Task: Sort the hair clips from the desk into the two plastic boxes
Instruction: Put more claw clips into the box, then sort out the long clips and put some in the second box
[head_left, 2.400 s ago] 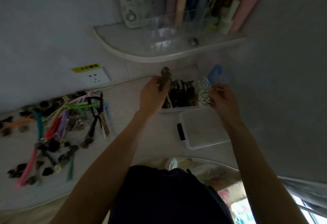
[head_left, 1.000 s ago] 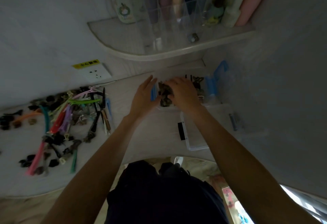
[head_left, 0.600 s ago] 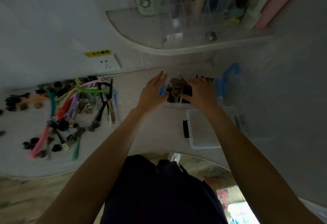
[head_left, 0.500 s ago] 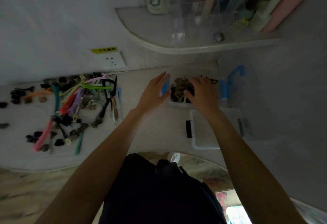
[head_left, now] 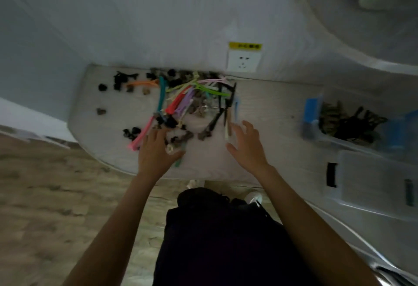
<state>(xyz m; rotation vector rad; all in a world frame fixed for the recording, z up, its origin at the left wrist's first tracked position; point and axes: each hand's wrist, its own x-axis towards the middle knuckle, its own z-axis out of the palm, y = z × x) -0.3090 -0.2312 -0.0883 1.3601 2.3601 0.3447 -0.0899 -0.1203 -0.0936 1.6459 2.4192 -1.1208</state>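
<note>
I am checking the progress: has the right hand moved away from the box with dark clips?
Yes. The right hand has left the box and moved left along the desk, toward the clip pile below the socket.

My heap of colourful hair clips [head_left: 181, 104] strewn on the desk [head_left: 267, 104], dark claw clips [head_left: 352, 123] filling the blue-latched box [head_left: 313, 116], second clear box [head_left: 373, 181] nearer me.

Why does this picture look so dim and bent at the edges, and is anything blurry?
Head view: the light is low and flat, so the dark hair clips in the blue-handled box merge into one mass; the wide lens curves the desk edge and the shelf; the left hand, right hand and floor are softly smeared; the socket's yellow label is unreadable.
</note>
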